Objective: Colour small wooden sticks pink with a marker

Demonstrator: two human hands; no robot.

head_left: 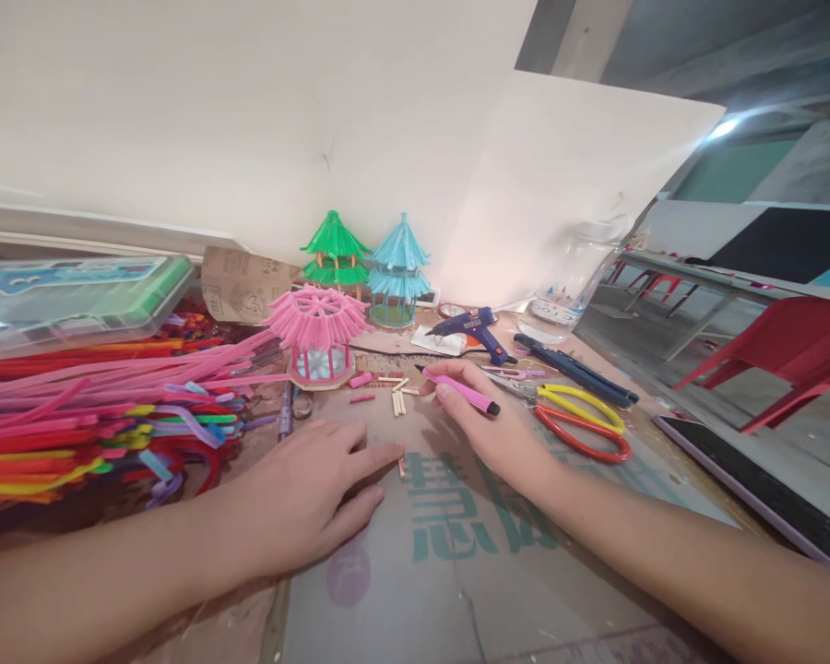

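Observation:
My left hand [311, 493] lies flat on the cardboard sheet [456, 553], fingers stretched out, the forefinger tip touching a small stick piece [402, 466]. My right hand [488, 420] is closed round a pink pen-like tool with a black tip [465, 390]. Just beyond its fingers lie several short wooden and pink stick pieces [396, 395]. Behind them stands a pink straw pavilion model [316, 337].
A green pavilion [335, 254] and a blue pavilion [397, 272] stand at the back by white boards. A heap of coloured straws [103, 415] fills the left. A blue glue gun [474, 329], pliers [581, 371], yellow and red scissors [581, 420] lie right; a tablet [753, 484] at the right edge.

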